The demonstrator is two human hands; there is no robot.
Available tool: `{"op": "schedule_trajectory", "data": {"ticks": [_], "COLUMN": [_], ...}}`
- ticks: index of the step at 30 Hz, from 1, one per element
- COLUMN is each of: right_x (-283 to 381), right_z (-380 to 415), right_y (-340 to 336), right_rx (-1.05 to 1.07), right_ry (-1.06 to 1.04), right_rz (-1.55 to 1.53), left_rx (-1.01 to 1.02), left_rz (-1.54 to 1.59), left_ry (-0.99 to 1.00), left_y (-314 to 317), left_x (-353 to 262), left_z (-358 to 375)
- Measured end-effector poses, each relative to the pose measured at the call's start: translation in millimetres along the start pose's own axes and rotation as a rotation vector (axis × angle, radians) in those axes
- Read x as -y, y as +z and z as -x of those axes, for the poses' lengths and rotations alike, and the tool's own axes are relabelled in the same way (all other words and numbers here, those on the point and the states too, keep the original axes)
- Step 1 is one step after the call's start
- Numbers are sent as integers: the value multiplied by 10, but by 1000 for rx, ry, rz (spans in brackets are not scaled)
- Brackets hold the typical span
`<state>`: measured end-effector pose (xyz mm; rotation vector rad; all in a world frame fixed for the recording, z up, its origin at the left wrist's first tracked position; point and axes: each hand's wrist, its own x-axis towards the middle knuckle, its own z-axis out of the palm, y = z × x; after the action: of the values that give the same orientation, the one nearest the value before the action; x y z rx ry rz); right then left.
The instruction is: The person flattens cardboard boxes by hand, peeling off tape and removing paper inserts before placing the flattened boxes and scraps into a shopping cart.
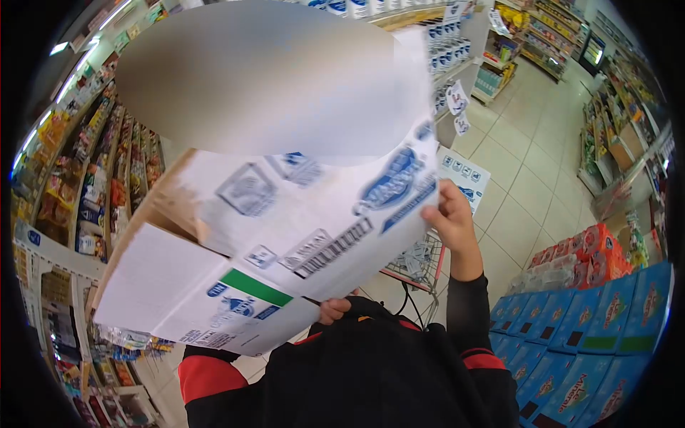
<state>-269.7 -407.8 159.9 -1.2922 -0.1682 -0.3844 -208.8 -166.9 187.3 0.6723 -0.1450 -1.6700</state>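
Observation:
A large flattened-looking white cardboard box (321, 192) with blue print, a barcode and a green stripe fills the middle of the head view, its brown inner side showing at a gap on the left. Thumb and fingers of my right hand (453, 220) are closed on its right edge. Low on the near edge, the fingers of my left hand (334, 309) wrap round the cardboard; the rest of that hand is hidden behind it. A blurred oval covers the upper part of the box.
Stocked shelves (85, 178) line the left side, and more shelves (457, 64) stand ahead. A wire cart (417, 267) is behind the box. Blue cartons (571, 357) and red-wrapped packs (596, 250) are stacked at the right, beside the tiled aisle floor (528, 164).

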Motion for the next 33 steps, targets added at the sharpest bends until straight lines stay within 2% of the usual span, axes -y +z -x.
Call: {"op": "schedule_trajectory", "data": {"ticks": [1,3,4,6,8,10,11,13,14,16,19,23,26,30,33], "right_x": [-59,-129,-135,-105,-313,-296,-354,-635,-743,-983,-1534,-1708,-1927,-2208,-2339], "right_z": [119,406,566,918,1416,1643,1743,1847,1804,1670,1375,917,717,675,659], "right_y": [-103,-362,-525,-901,-1454,-1610,-1712,-1932,-1976,-2070,-2265,-2132,-2207,-2433,-2455], "right_rx": [-86,-286,-399,-615,-917,-981,-973,-1284,-1276,-1304,-1289,-1236,-1262,-1151,-1189], "right_ry": [-69,-178,-218,-270,-268,-268,-265,-109,-104,83,132,265,305,328,322], "right_rz": [-37,-117,-163,-177,-83,-10,-9,97,100,174,246,344,355,388,401], "left_rx": [-26,-80,-110,-171,-199,-273,-274,-323,-326,-384,-435,-511,-581,-698,-750], "left_rz": [-29,-83,-107,-152,-145,-155,-150,-92,-84,-23,38,122,172,248,295], "left_ry": [-2,2,10,35,75,258,265,476,482,668,778,904,995,1100,1148], "left_y": [75,-26,-189,10,-140,-64,-99,-188,-227,-293,-400,-529,-595,-654,-732], "left_x": [44,-63,-82,-122,-175,-219,-225,-218,-207,-184,-131,21,155,333,431], "left_z": [-162,130,561,112,191,400,502,705,791,948,1161,1508,1774,2075,2235]}}
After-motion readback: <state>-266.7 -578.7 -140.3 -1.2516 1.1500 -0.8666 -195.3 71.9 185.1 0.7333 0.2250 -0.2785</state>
